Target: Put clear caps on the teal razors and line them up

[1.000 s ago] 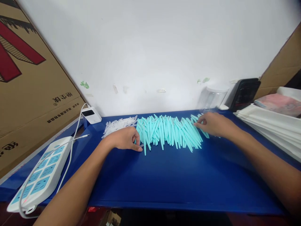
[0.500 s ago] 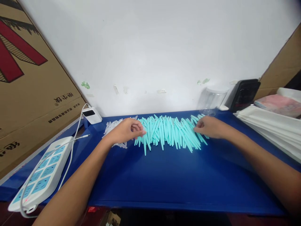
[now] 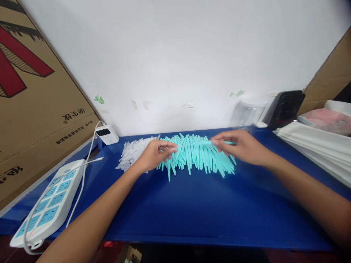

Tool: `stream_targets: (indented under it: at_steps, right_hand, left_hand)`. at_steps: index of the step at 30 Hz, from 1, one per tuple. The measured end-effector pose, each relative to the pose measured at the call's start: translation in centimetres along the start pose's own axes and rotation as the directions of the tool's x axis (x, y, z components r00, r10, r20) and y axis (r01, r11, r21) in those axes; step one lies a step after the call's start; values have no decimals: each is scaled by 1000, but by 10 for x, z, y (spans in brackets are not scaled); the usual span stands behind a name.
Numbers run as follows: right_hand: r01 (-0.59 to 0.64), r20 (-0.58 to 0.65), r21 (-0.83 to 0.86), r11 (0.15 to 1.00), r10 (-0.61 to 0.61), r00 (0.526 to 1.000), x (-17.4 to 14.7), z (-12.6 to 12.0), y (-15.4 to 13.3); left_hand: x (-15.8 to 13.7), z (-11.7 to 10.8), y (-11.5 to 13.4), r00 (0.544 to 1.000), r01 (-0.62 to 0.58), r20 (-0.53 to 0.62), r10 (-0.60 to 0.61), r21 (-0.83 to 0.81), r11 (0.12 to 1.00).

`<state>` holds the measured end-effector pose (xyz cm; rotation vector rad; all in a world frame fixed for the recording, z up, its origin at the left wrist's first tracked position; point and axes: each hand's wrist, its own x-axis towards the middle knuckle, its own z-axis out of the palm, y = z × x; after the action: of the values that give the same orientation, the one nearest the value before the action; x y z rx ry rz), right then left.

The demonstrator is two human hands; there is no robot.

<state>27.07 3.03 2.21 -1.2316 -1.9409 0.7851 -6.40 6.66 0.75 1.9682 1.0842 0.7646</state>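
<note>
Turquoise stick (image 3: 201, 143), clear piece (image 3: 177, 147), pinched in separate hands (image 3: 242, 147)

The sticks (image 3: 189, 159) look plastic — smooth (and matt).

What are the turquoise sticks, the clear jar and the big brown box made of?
Turquoise sticks: probably plastic, smooth, evenly coloured and alike in shape, as if moulded. Clear jar: plastic or glass, I can't tell; the wall shows through it. Big brown box: apparently cardboard, matte, with printed markings.
</note>
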Motion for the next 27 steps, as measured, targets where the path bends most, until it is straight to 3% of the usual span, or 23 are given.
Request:
stream_targets:
  at_steps: [19, 24, 27]
  right_hand:
    - [48, 99, 59, 997, -54, 994, -6, 21, -12]
    - [37, 144, 93, 995, -50, 988, -10, 29, -21]
    - [52, 134, 68, 996, -60, 989, -11, 32, -22]
  left_hand:
    - [-7, 17, 12, 997, -7, 71, 12, -78, 997]
    - [-14, 34, 15, 1000, -14, -11, 12, -225, 974]
    - [-17, 40, 17, 998, -45, -58, 33, -228, 973]
